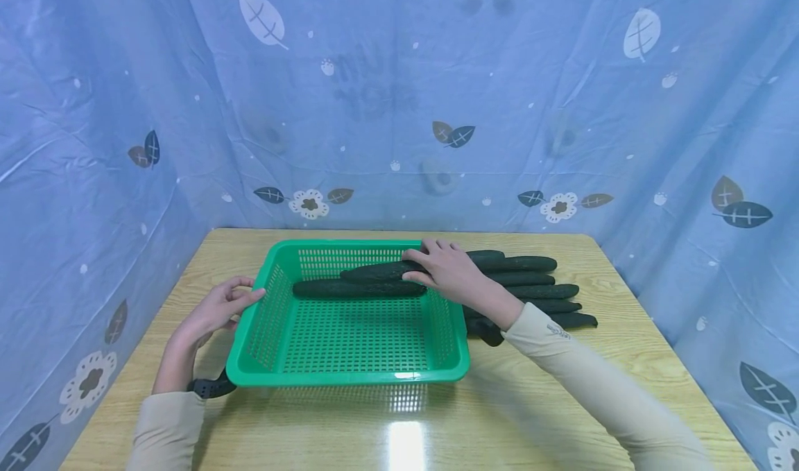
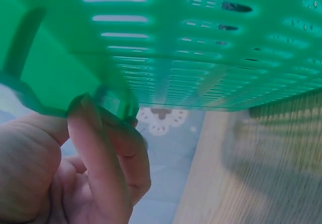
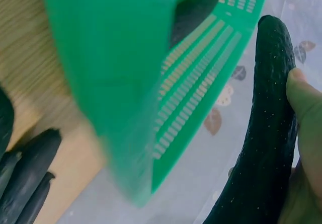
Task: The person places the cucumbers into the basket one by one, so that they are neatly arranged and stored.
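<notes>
A green plastic basket with slotted walls stands on the table. At its left rim my left hand pinches the edge, and the left wrist view shows the fingers curled under that rim. My right hand grips a dark green cucumber above the basket's right side. In the right wrist view the held cucumber is long and bumpy, with the thumb against it. Another cucumber lies inside the basket, towards the back wall.
Several more cucumbers lie side by side on the wooden table, right of the basket and partly behind my right forearm. A blue leaf-patterned curtain hangs behind the table and along both sides.
</notes>
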`<state>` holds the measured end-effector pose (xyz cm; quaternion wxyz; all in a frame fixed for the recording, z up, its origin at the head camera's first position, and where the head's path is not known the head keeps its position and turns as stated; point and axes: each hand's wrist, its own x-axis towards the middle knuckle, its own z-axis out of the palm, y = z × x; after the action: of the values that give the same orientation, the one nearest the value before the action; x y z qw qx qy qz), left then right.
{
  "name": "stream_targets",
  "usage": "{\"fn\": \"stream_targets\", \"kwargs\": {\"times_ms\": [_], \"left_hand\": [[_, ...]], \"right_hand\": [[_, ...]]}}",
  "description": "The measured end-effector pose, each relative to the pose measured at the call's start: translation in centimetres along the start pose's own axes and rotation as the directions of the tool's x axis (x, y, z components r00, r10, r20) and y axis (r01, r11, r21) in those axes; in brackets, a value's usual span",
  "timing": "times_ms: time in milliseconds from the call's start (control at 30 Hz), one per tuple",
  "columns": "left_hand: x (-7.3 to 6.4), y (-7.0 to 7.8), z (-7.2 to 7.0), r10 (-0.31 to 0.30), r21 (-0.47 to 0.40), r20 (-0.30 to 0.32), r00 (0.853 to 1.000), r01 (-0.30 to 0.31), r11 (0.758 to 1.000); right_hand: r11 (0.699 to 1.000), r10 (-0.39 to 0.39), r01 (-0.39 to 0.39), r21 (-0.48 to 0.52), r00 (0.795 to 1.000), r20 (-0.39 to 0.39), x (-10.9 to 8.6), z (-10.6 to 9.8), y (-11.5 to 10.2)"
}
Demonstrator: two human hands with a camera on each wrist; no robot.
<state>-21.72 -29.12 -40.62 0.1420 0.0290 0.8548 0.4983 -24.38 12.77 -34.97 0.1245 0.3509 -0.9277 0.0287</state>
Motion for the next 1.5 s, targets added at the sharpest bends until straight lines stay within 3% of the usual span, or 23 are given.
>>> {"fn": "stream_targets", "kwargs": {"times_ms": [467, 767, 1100, 1300, 1500], "left_hand": [[0.0, 0.0, 0.0, -0.004, 0.022, -0.059, 0.998, 0.005, 1.000], [0.0, -0.1, 0.2, 0.016, 0.015, -0.065, 0.998, -0.015, 1.000], [-0.1, 0.2, 0.1, 0.008, 0.018, -0.086, 0.996, -0.007, 1.000], [-0.1, 0.3, 0.2, 0.014, 0.018, -0.080, 0.997, -0.012, 1.000], [-0.1, 0.1, 0.2, 0.019, 0.010, -0.080, 0.997, -0.018, 1.000]], "right_hand": [[0.996, 0.054, -0.059, 0.065, 0.995, 0.080, 4.0, 1.7, -3.8], [0.994, 0.106, -0.109, 0.016, 0.984, 0.142, 5.2, 3.2, -5.7], [0.991, 0.121, -0.114, -0.065, 0.985, 0.126, 6.2, 5.2, -7.2], [0.988, 0.145, -0.151, 0.014, 0.967, 0.210, 6.6, 5.9, -8.3], [0.986, 0.155, -0.168, 0.022, 0.949, 0.274, 6.9, 6.9, -9.1]]}}
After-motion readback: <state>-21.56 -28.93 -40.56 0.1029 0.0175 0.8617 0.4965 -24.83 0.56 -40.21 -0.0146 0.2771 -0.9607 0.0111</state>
